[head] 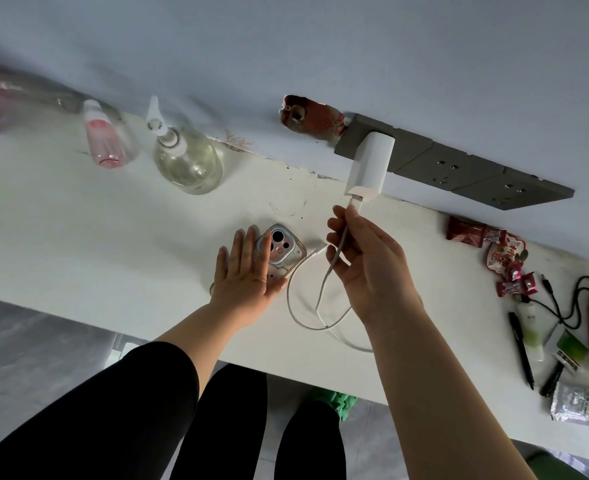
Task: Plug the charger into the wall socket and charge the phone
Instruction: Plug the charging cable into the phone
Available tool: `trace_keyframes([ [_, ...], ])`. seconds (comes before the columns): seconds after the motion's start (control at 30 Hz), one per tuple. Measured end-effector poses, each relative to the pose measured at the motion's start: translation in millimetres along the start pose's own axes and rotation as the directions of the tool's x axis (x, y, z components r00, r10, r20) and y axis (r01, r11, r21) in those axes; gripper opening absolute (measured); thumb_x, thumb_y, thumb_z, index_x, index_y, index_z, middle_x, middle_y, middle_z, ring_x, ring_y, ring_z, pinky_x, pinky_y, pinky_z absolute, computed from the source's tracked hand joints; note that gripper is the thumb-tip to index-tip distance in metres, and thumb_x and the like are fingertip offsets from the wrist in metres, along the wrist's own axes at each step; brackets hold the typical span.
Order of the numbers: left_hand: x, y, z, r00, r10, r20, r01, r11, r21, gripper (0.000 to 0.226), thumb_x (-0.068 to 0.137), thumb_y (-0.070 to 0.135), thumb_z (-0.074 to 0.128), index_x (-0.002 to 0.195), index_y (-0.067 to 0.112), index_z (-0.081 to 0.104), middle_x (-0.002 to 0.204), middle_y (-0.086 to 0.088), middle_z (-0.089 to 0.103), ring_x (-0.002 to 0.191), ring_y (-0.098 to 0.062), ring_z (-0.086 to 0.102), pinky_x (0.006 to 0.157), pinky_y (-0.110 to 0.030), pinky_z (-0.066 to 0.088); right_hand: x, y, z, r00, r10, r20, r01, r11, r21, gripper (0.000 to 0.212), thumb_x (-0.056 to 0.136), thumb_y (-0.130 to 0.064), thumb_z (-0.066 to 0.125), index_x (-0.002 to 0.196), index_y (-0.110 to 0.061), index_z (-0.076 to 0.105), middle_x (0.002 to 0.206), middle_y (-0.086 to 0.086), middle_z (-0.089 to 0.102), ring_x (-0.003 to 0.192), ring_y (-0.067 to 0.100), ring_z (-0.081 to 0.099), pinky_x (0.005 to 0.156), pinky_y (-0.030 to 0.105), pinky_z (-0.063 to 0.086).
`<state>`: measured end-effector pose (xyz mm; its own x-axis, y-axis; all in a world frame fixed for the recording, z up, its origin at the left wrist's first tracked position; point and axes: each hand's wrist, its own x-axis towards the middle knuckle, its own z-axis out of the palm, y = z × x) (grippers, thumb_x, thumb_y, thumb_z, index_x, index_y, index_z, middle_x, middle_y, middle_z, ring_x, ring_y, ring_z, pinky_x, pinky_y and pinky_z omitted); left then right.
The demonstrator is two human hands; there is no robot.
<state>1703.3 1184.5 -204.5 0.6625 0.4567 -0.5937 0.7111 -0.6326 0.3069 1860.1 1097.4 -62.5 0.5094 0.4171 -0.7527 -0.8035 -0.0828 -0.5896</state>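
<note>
A white charger block (371, 161) sits plugged into the leftmost of three grey wall sockets (421, 161). My right hand (365, 261) pinches the white cable (307, 306) just below its plug, which is at the charger's port. The cable loops over the white counter (113, 237), and its free end lies beside the phone (282, 251). The phone lies face down in a patterned case. My left hand (248, 271) rests flat on it with fingers spread.
A clear pump bottle (185, 154) and a pink bottle (104, 140) stand at the back left. Red candy wrappers (494, 251), black pens, a black cable and small packets lie at the right. A broken hole (310, 116) shows in the wall left of the sockets.
</note>
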Motion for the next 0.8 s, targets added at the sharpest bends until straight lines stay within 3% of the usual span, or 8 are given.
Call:
trace_keyframes([
  [0.47, 0.1, -1.8, 4.5, 1.000, -0.002, -0.008, 0.002, 1.000, -0.007, 0.080, 0.087, 0.065, 0.019, 0.124, 0.039, -0.047, 0.140, 0.009, -0.046, 0.124, -0.011, -0.050, 0.112, -0.042, -0.020, 5.2, -6.7, -3.4, 1.000, -0.006, -0.004, 0.006, 0.999, -0.034, 0.018, 0.090, -0.019, 0.062, 0.085, -0.010, 0.076, 0.072, 0.001, 0.074, 0.064, 0.010, 0.067, 0.059, 0.021, 0.053],
  [0.63, -0.6, -0.9, 3.5, 1.000, 0.003, -0.006, -0.003, 1.000, -0.001, 0.080, 0.087, 0.065, 0.019, 0.125, 0.038, -0.047, 0.137, 0.009, -0.048, 0.126, -0.012, -0.048, 0.113, -0.042, -0.020, -3.7, -7.5, -5.3, 0.999, 0.022, -0.041, -0.027, 0.992, -0.124, 0.027, 0.080, -0.039, 0.068, 0.095, -0.017, 0.073, 0.088, -0.001, 0.075, 0.081, 0.013, 0.070, 0.072, 0.029, 0.056],
  [0.7, -1.3, -0.2, 1.2, 1.000, -0.004, 0.011, 0.004, 1.000, 0.003, 0.081, 0.089, 0.064, 0.021, 0.125, 0.037, -0.045, 0.139, 0.008, -0.046, 0.127, -0.012, -0.046, 0.112, -0.042, -0.021, -16.4, -6.1, -12.5, 0.976, -0.096, -0.194, 0.035, 0.954, -0.296, 0.034, 0.080, -0.045, 0.067, 0.099, -0.017, 0.069, 0.093, -0.001, 0.073, 0.085, 0.013, 0.068, 0.076, 0.031, 0.054],
  [0.77, -1.9, 0.3, -1.2, 1.000, -0.005, 0.029, 0.005, 1.000, 0.002, 0.081, 0.089, 0.064, 0.022, 0.125, 0.037, -0.046, 0.140, 0.007, -0.045, 0.126, -0.013, -0.046, 0.112, -0.042, -0.021, -38.1, 6.5, -18.5, 0.885, -0.329, -0.329, 0.174, 0.890, -0.420, 0.019, 0.088, -0.034, 0.062, 0.091, -0.016, 0.068, 0.074, -0.004, 0.069, 0.067, 0.009, 0.062, 0.065, 0.026, 0.050],
  [0.8, -2.1, 0.7, -2.2, 0.999, -0.004, 0.032, 0.004, 1.000, -0.001, 0.081, 0.089, 0.063, 0.022, 0.125, 0.037, -0.046, 0.140, 0.007, -0.045, 0.126, -0.013, -0.046, 0.113, -0.043, -0.020, -51.1, 17.3, -15.2, 0.873, -0.371, -0.316, 0.217, 0.876, -0.431, 0.013, 0.091, -0.025, 0.059, 0.085, -0.018, 0.069, 0.065, -0.006, 0.065, 0.058, 0.006, 0.058, 0.059, 0.022, 0.047],
])
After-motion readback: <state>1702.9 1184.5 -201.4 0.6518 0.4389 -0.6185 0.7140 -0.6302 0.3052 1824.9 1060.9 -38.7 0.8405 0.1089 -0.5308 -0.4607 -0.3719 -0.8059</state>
